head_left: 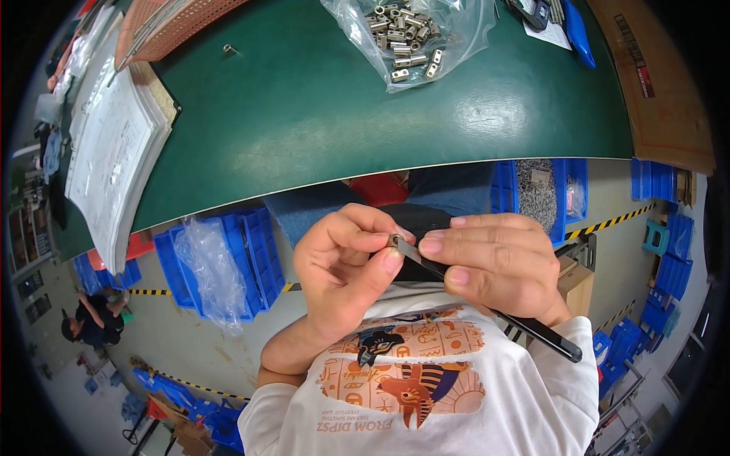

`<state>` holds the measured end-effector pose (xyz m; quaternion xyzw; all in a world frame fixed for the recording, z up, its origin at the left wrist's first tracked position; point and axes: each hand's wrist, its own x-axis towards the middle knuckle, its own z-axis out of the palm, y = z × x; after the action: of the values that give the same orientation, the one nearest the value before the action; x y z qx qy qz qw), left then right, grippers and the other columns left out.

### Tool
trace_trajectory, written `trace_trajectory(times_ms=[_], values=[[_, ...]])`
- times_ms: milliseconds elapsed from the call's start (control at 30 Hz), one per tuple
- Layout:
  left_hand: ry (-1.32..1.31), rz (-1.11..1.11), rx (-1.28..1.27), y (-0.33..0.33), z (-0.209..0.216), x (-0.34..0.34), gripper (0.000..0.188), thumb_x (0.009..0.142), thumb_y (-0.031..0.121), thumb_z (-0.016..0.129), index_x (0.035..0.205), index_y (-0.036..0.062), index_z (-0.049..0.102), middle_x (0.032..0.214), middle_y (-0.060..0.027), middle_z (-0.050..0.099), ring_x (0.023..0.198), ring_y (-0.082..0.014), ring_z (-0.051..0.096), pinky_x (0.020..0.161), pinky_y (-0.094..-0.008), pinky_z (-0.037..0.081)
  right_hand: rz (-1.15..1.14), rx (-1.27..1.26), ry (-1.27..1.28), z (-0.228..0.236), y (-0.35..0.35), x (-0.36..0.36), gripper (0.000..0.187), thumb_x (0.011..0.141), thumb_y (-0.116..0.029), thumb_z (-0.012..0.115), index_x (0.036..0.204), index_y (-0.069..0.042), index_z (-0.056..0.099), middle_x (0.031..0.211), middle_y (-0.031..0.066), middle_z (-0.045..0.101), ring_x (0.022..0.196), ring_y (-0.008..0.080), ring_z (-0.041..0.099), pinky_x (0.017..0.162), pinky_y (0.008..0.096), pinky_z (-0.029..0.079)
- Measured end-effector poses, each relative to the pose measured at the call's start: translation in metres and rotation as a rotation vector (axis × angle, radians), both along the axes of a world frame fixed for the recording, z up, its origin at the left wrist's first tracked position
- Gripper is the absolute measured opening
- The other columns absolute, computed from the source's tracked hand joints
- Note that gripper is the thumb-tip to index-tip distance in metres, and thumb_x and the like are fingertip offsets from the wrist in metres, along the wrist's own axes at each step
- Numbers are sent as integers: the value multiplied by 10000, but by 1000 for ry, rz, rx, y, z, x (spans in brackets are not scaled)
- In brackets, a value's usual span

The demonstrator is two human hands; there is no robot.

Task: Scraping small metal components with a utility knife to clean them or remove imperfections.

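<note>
My left hand point(340, 267) pinches a small silvery metal sleeve point(395, 240) between thumb and fingertips, just in front of my chest. In my right hand point(502, 264) is a knife-like tool with a flat grey blade point(410, 252) and a long black handle point(541, 334). The handle runs under the palm and sticks out behind the wrist. The blade's tip meets the sleeve at its open end; whether it reaches inside, I cannot tell. On the green table, a clear plastic bag point(468, 34) lies spread with several similar metal sleeves point(403, 34) on it.
A stack of papers point(114, 167) and a perforated pinkish basket point(171, 26) sit at the table's left. One small metal piece point(228, 49) lies near them. A cardboard box point(658, 83) stands at the right. Blue crates point(220, 262) are on the floor below the table edge.
</note>
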<state>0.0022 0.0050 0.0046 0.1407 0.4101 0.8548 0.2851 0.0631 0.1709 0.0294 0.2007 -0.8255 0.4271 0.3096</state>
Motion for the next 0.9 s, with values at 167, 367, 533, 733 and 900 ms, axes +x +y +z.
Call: trace_trajectory(times_ms=[167, 367, 533, 733, 900], values=[[-5, -1, 4, -1, -1, 0, 164, 740, -115, 537, 856, -6, 498, 956, -149, 512, 866, -185, 563, 732, -253, 455, 5, 7, -5, 0, 1, 0, 166, 674, -58, 650, 810, -30, 559, 861, 149, 632, 741, 220, 635, 659, 305, 520], [-27, -9, -6, -3, -2, 0, 165, 739, -119, 534, 856, -8, 498, 965, -152, 511, 867, -175, 560, 720, -241, 451, -21, 180, 9, 5, 3, -2, 163, 668, -74, 657, 795, -35, 562, 849, 145, 633, 739, 217, 635, 659, 302, 521], [-27, -2, 1, -1, -1, 0, 162, 739, -118, 533, 856, -12, 499, 966, -151, 508, 863, -176, 561, 748, -259, 458, 18, -12, -18, 1, 2, -1, 176, 661, -61, 675, 796, -42, 563, 859, 138, 637, 732, 199, 638, 663, 304, 525], [-19, -11, 18, -1, 0, 0, 160, 740, -119, 528, 857, -14, 497, 968, -152, 506, 869, -182, 560, 763, -274, 462, 25, -5, -36, 2, 3, -1, 184, 660, -61, 681, 798, -41, 561, 865, 139, 636, 729, 197, 639, 666, 307, 525], [-14, -15, 28, -1, -1, 1, 161, 743, -119, 524, 860, -14, 494, 970, -153, 505, 870, -181, 560, 764, -273, 460, 20, 31, -32, 2, 3, -1, 179, 661, -60, 674, 796, -41, 559, 862, 141, 636, 729, 201, 638, 655, 305, 526]])
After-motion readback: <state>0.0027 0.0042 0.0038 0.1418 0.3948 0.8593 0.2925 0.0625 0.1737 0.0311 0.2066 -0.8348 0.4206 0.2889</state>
